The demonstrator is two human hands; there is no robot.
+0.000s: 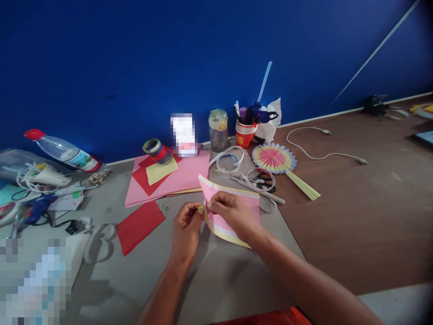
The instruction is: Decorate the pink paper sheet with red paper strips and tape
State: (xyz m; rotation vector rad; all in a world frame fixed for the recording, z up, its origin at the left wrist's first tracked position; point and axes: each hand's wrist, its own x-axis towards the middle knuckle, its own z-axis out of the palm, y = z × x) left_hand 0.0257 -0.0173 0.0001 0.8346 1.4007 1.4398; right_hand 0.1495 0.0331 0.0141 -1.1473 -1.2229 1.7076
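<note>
Creasing is the step in hand: my left hand (185, 223) and right hand (233, 214) each pinch the left edge of a pink sheet (219, 230) banded in yellow and white, held curled just above the grey desk (203, 280), on my side of the red cup (245, 134) and a little left of it. A sharp fold, I judge, calls for even thumb pressure along that edge, since the paper looks thin and springy. Right of the cup and nearer me lies a pleated round paper fan (274, 158); scissors (260, 180) lie between cup and sheet.
</note>
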